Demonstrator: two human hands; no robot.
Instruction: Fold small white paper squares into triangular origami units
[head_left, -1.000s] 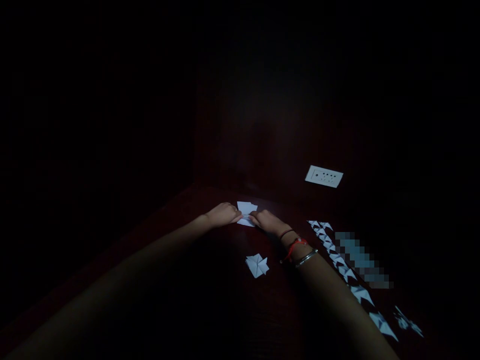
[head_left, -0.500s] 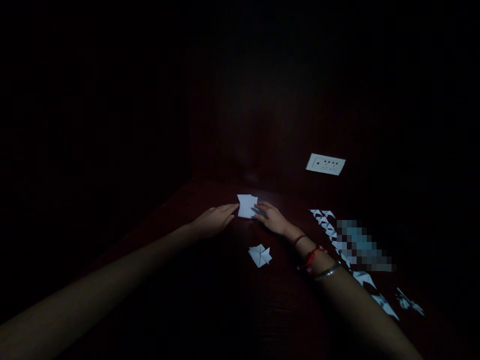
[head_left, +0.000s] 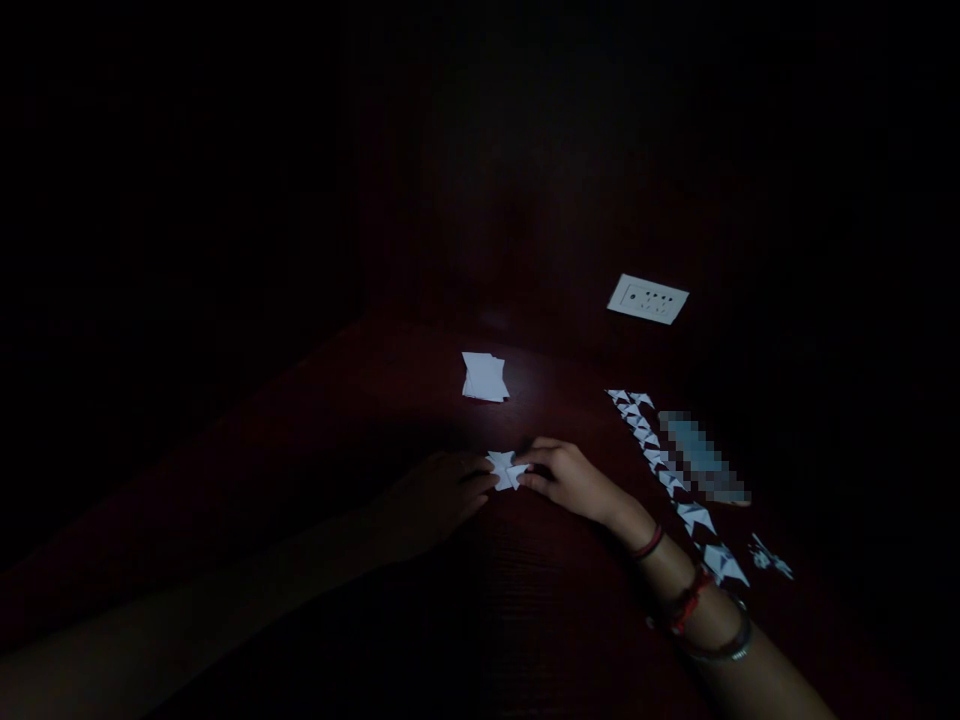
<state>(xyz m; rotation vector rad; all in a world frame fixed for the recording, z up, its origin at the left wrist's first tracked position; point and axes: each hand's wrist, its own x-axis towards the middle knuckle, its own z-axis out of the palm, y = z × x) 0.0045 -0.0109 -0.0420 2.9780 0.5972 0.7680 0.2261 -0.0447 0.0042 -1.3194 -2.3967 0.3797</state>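
Note:
A small folded white paper (head_left: 503, 470) with pointed flaps lies on the dark reddish table (head_left: 420, 400), between my two hands. From the left, my left hand (head_left: 450, 490), deep in shadow, pinches its edge with fingers and thumb. On the opposite side my right hand (head_left: 568, 477) grips a right-hand flap between thumb and fingers. Beyond them rests a stack of square white paper sheets (head_left: 485, 377), slightly fanned and touched by neither hand.
To the right runs a row of folded white paper pieces (head_left: 651, 450). Beside it lie a blurred bluish object (head_left: 701, 455) and a small pale tangled item (head_left: 770, 558). A white socket plate (head_left: 647, 299) is on the back wall. Much of the surroundings is dark.
Both hands have left the stack of sheets and come nearer to me, onto the folded paper, which they now hold at its sides. The view has shifted slightly.

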